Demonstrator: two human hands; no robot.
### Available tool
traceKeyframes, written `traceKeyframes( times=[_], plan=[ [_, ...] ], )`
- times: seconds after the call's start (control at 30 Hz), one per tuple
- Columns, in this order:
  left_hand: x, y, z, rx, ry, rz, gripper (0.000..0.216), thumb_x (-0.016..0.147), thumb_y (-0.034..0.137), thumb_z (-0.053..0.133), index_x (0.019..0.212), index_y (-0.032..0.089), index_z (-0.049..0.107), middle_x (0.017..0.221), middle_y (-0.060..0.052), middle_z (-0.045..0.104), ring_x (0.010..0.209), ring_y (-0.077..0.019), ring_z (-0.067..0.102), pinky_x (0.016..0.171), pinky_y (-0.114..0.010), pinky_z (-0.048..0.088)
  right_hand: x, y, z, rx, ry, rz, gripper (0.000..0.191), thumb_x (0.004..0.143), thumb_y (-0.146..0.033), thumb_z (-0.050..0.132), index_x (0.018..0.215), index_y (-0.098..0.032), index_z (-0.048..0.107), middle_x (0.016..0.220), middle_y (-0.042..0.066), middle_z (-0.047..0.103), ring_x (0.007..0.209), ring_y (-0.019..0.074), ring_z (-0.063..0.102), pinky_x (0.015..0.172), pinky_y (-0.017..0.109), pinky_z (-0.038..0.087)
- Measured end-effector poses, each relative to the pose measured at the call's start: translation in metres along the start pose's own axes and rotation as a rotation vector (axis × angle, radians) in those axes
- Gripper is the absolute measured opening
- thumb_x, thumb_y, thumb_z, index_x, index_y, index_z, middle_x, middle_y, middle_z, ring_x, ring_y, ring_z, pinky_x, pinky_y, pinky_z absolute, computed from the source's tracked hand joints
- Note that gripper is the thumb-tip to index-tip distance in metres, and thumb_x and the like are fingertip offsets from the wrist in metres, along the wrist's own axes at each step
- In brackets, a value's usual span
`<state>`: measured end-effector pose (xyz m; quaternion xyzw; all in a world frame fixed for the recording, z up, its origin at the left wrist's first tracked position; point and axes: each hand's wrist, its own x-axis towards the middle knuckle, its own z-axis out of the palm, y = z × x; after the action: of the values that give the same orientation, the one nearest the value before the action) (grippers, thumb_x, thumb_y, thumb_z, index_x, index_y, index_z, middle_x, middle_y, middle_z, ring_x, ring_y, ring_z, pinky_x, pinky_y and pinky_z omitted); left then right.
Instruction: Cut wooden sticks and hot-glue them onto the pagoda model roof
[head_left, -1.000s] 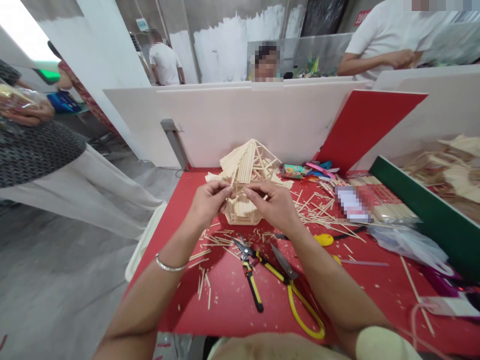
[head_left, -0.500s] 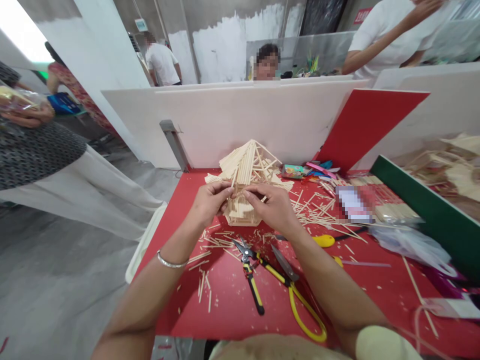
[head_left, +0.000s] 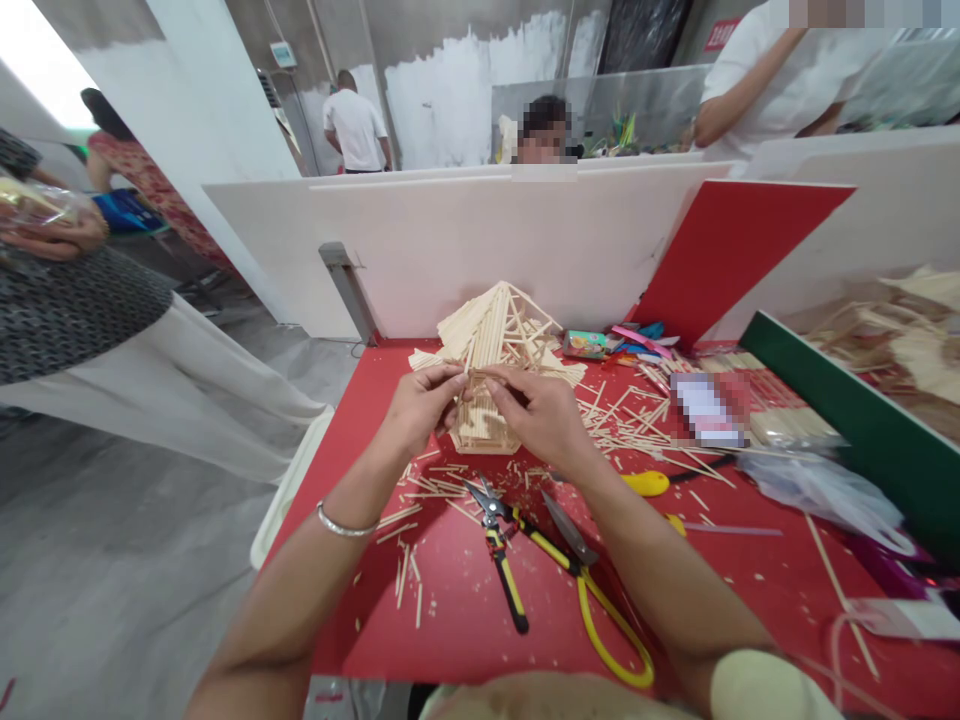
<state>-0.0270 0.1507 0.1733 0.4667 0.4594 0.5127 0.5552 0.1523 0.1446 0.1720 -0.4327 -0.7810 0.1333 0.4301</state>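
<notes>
My left hand [head_left: 418, 407] and my right hand [head_left: 538, 413] meet over a small hexagonal box of glued wooden sticks [head_left: 486, 428] on the red table [head_left: 465, 610]. Both hands pinch with thumb and fingers at the box's top edge, where a thin stick seems to lie between the fingertips. Just behind the box stands a larger stick model with a sloped roof frame [head_left: 499, 328]. A silver bangle [head_left: 341, 524] sits on my left wrist.
Yellow-handled cutters [head_left: 501, 564] and yellow-handled snips [head_left: 592, 590] lie in front of the box among several loose stick offcuts [head_left: 420, 500]. A yellow utility knife [head_left: 652, 482], plastic bags and coloured clutter lie to the right. White and red partition boards ring the table; people stand beyond.
My fingertips have drawn slightly closer together at the box's top edge. People in the background have shifted.
</notes>
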Motion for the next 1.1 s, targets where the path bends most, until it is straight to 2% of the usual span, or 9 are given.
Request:
traceKeyframes(
  times=[0.17, 0.27, 0.63, 1.1],
  plan=[
    [0.001, -0.002, -0.001, 0.002, -0.017, 0.014, 0.034, 0.072, 0.039, 0.079, 0.091, 0.014, 0.066, 0.071, -0.001, 0.067, 0.037, -0.0044, 0.046, 0.031, -0.017, 0.028, 0.004, -0.008, -0.003, -0.418, -0.095, -0.051, 0.050, 0.095, -0.029, 0.043, 0.144, -0.029, 0.051, 0.094, 0.006, 0.077, 0.076, 0.0188, 0.067, 0.067, 0.029, 0.044],
    [0.001, -0.002, -0.001, 0.011, -0.023, 0.016, 0.033, 0.073, 0.039, 0.078, 0.092, 0.015, 0.067, 0.072, 0.000, 0.067, 0.037, -0.0043, 0.046, 0.031, -0.018, 0.028, 0.007, -0.009, -0.001, -0.526, -0.124, -0.070, 0.054, 0.094, -0.030, 0.042, 0.148, -0.029, 0.044, 0.091, 0.006, 0.076, 0.073, 0.0176, 0.064, 0.064, 0.028, 0.039],
    [0.002, -0.002, 0.000, 0.015, -0.011, -0.010, 0.034, 0.071, 0.041, 0.079, 0.090, 0.016, 0.066, 0.070, 0.000, 0.067, 0.036, -0.0049, 0.047, 0.031, -0.018, 0.027, 0.011, -0.003, 0.005, -0.632, -0.114, -0.075, 0.056, 0.094, -0.030, 0.041, 0.150, -0.032, 0.039, 0.080, 0.006, 0.073, 0.065, 0.0164, 0.059, 0.063, 0.029, 0.038],
    [0.005, -0.002, 0.001, 0.078, 0.003, 0.005, 0.035, 0.074, 0.047, 0.075, 0.087, 0.016, 0.068, 0.070, -0.001, 0.066, 0.035, -0.0046, 0.045, 0.031, -0.018, 0.023, 0.011, -0.005, 0.003, -0.690, -0.152, -0.060, 0.058, 0.096, -0.030, 0.037, 0.153, -0.031, 0.033, 0.080, 0.006, 0.073, 0.066, 0.0193, 0.062, 0.062, 0.030, 0.037]
  ],
)
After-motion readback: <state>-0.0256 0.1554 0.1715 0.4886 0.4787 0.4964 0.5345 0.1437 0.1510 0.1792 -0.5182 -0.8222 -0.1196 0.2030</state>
